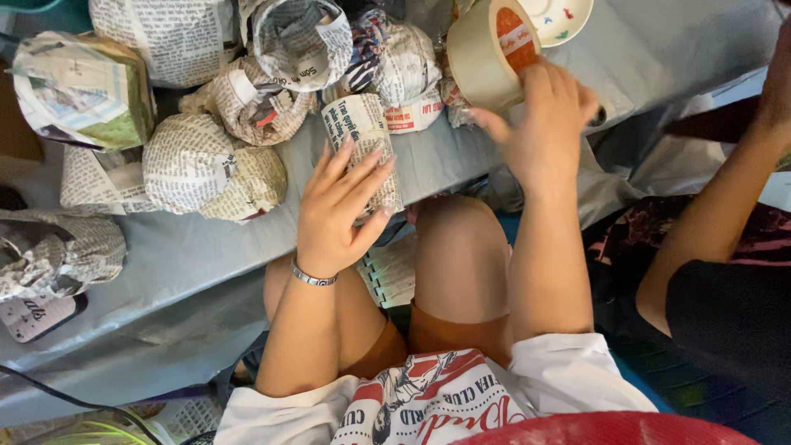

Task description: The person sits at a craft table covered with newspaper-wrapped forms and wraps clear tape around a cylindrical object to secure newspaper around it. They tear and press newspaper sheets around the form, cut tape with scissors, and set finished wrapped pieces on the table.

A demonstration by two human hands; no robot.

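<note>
My left hand (339, 208) grips a tall item wrapped in newspaper (359, 124), standing at the near edge of the grey-covered table (189, 255). A silver bracelet (311, 277) sits on that wrist. My right hand (544, 124) holds a large roll of beige packing tape (486, 58), tilted on the table just right of the wrapped item. The fingers curl over the roll's outer side.
Several newspaper-wrapped bundles (214, 169) crowd the table to the left and behind. A white bowl (560, 16) lies behind the tape. Another person's arm (725, 198) reaches in at the right. My knees (461, 247) are under the table edge. A phone (37, 315) lies at left.
</note>
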